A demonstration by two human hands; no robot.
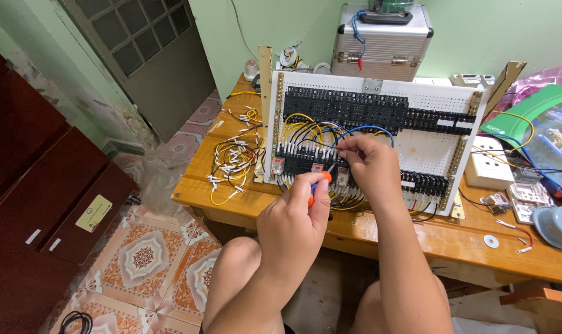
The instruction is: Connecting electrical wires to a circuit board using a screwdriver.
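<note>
Left hand [293,216] fisted around screwdriver [319,185]

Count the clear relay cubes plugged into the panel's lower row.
2 in plain view: one relay at the row's left end, another relay just under the right hand. The hands may hide more.

Panel board [429,145] stood tilted on the wooden table [417,238], leaning back. Metal case [383,43] sat behind it against the wall. Loose wire bundle [234,164] lay left of the board; socket box [490,162] and round cap [556,226] lay right.
</note>
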